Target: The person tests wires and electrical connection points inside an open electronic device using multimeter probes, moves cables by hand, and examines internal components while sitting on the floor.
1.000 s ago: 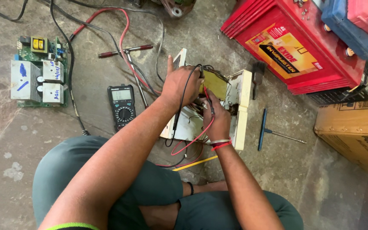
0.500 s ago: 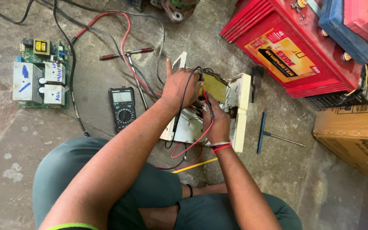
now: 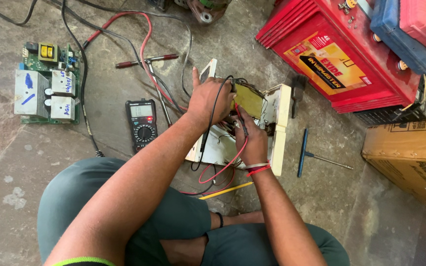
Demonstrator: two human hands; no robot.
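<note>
Red and black meter leads (image 3: 225, 167) meet the open white unit (image 3: 277, 123) mid-frame: left hand (image 3: 210, 101) grips the black probe, right hand (image 3: 252, 140) the red, testing contacts; next needs steady tips.

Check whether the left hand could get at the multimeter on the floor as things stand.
Probably yes: the multimeter lies uncovered on the floor just left of the left hand, but that hand seems to hold a black probe inside the open casing.

Grey multimeter screen (image 3: 141, 111) left of the hands, orange-yellow label (image 3: 327, 64) on red battery, brown carton (image 3: 410, 152) far right
</note>
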